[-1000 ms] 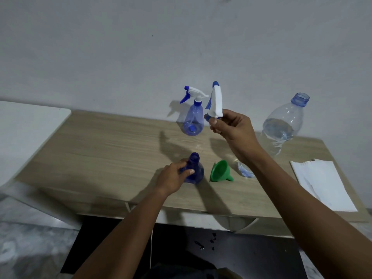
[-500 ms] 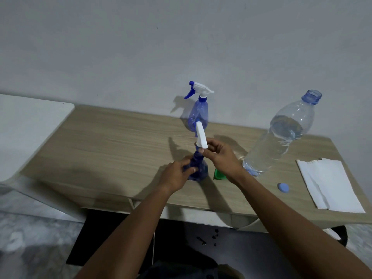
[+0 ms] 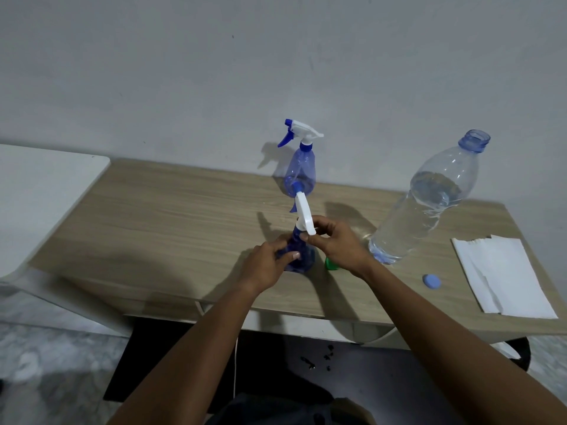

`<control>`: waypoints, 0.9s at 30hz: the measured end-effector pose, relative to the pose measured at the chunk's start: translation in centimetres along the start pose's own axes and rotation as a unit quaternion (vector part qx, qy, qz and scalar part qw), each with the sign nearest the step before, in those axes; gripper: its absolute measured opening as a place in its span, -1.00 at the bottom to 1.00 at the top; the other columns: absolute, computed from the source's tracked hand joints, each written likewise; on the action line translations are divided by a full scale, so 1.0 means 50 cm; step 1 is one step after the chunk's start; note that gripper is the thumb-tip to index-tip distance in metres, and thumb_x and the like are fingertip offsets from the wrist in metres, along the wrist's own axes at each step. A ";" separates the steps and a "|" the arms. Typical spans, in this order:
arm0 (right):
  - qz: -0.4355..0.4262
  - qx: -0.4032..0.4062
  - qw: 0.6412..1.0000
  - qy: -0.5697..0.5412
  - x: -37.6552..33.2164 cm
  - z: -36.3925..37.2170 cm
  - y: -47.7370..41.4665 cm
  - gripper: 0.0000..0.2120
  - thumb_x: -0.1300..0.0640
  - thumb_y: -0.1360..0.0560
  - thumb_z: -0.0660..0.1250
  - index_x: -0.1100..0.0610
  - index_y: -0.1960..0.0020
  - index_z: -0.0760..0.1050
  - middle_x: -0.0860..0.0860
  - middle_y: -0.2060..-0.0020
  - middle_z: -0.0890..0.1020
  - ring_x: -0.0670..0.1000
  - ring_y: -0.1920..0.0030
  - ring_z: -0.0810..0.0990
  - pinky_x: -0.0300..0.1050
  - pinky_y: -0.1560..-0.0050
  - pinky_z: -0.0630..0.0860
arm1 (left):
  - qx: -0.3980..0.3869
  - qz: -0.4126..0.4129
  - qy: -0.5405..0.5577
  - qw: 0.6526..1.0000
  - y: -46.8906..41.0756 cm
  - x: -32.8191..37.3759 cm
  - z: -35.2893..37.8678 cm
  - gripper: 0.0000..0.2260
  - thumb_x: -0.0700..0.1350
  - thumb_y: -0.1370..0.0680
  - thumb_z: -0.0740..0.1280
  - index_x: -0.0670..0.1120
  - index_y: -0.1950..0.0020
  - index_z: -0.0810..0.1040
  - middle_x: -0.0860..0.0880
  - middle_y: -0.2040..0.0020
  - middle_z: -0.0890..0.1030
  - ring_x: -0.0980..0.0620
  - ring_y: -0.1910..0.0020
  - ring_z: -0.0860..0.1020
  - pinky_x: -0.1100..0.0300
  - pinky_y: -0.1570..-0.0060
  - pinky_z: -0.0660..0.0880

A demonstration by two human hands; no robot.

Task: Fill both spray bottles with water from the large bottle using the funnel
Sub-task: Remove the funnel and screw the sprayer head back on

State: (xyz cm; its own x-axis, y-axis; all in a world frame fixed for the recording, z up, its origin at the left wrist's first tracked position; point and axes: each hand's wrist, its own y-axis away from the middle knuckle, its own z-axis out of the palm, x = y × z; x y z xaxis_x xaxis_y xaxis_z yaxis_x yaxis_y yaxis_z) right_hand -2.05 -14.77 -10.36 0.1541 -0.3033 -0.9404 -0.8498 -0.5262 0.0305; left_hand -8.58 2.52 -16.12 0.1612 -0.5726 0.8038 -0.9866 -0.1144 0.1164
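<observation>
Wooden desk (image 3: 171, 216) – your right hand (image 3: 336, 245) pinches the trigger head (image 3: 303, 214) upright atop the near spray bottle (image 3: 299, 256), your left hand (image 3: 265, 263) clasping its body.

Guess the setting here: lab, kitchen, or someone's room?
Probably a plain room at home or a small office, not a kitchen or lab: a wood-grain desk pushed against a bare painted wall, a marble-patterned floor below, and no sink, counter or equipment in sight.
</observation>
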 end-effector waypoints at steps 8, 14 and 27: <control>-0.014 -0.021 1.000 0.011 0.013 -0.007 -0.005 -0.74 0.33 -0.52 0.43 0.26 -0.21 0.62 0.15 -0.05 0.72 -0.20 0.06 0.62 -0.40 -0.04 0.50 | 0.009 0.010 -0.007 1.000 0.002 0.005 -0.002 -0.69 0.04 -0.61 0.35 0.10 -0.37 0.55 0.01 -0.05 0.71 0.11 0.07 0.56 0.46 0.25 0.33; -0.004 -0.026 1.000 0.005 0.024 -0.011 -0.018 -0.75 0.37 -0.50 0.46 0.27 -0.17 0.63 0.11 0.00 0.72 -0.11 0.05 0.64 -0.28 -0.06 0.56 | 0.003 0.006 -0.018 1.000 0.005 0.010 -0.006 -0.66 0.07 -0.61 0.34 0.16 -0.39 0.52 0.05 0.00 0.69 0.04 0.07 0.59 0.36 0.24 0.37; 0.037 0.116 0.991 -0.047 0.039 0.047 -0.012 -0.64 0.25 -0.30 0.66 0.15 0.06 0.52 0.06 0.12 0.73 -0.06 0.12 0.71 -0.21 0.05 0.61 | 0.009 -0.015 -0.026 1.000 0.004 0.009 -0.007 -0.78 0.02 -0.59 0.37 0.09 -0.24 0.62 0.13 0.33 0.54 0.21 0.34 0.49 0.41 0.36 0.32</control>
State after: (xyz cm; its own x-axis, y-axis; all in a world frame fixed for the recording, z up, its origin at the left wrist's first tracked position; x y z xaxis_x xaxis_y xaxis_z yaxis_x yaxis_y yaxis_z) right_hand -2.41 -13.18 -13.01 0.0496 -0.2532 -0.9661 -0.9519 -0.3048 0.0310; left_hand -8.72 2.52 -15.56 0.1925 -0.6099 0.7687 -0.9807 -0.1468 0.1292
